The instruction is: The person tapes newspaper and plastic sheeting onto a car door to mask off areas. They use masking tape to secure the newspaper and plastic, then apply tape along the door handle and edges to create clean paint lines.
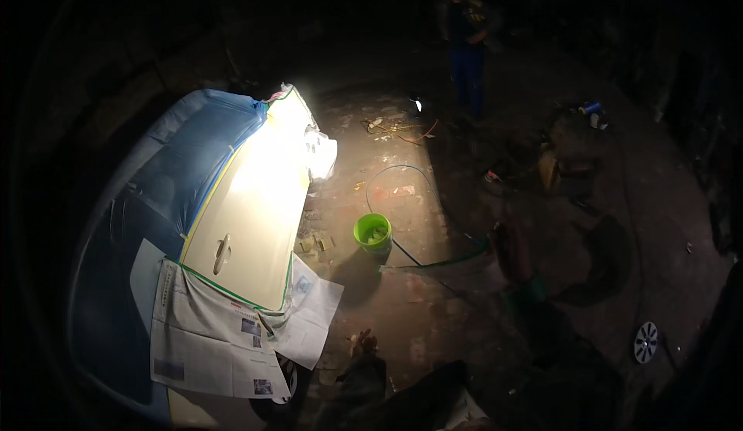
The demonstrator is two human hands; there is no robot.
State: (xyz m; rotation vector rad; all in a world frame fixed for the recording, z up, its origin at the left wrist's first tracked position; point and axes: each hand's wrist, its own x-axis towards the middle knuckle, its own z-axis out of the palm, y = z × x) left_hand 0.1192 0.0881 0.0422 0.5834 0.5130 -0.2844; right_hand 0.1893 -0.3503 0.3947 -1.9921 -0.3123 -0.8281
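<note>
My right hand [508,251] is in shadow right of centre, below a green cuff [531,290]. From its fingers a strip of green masking tape [445,262] stretches left, with a pale, thin sheet hanging along it. My left hand [363,343] is low in the middle, near the newspaper; its fingers are too dark to read. On the left stands a car with a brightly lit cream door [251,214]. Green tape edges the door, newspaper [209,334] covers the panel nearer me, and blue film [182,168] drapes the windows and roof.
A lime-green bucket [373,234] stands on the brick floor beside the car, with a thin hose [402,166] looping behind it. Cords [398,128] lie farther off. A person [467,52] stands at the back. A wheel cover [645,342] is at the right.
</note>
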